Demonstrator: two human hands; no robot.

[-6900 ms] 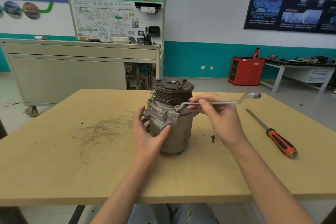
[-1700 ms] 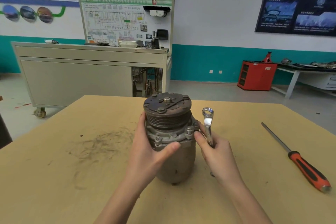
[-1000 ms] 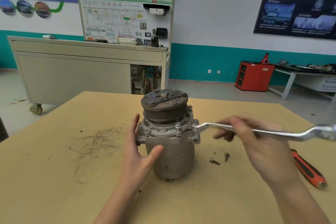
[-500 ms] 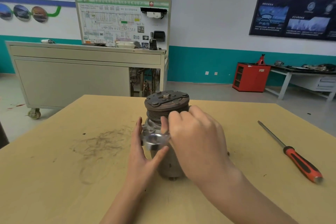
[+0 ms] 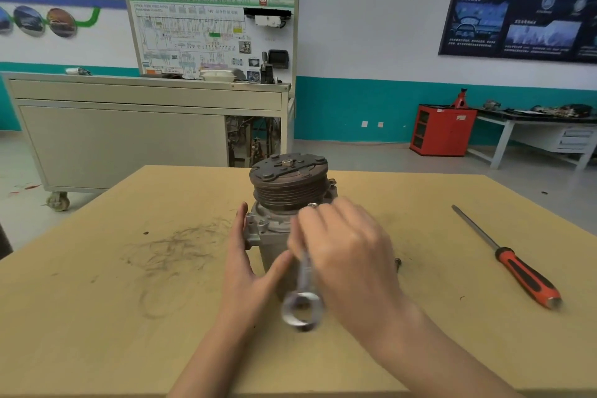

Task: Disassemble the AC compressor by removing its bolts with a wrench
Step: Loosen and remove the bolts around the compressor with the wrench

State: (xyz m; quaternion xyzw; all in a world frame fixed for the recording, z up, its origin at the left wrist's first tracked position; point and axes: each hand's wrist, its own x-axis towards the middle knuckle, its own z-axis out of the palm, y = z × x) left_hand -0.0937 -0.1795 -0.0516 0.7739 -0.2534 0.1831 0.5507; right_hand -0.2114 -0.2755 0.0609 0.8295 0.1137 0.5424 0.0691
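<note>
1. The right hand grips a silver ring-ended steel wrench; its free ring end projects below the grip.
2. The left hand, fingers straight, braces the grey metal AC compressor, which stands upright just beyond the grip.

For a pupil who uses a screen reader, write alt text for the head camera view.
A person's right hand grips a wrench at the flange of an upright AC compressor, while the left hand steadies its side with straight fingers. It stands on a wooden table; a red-handled screwdriver lies to the right.
</note>
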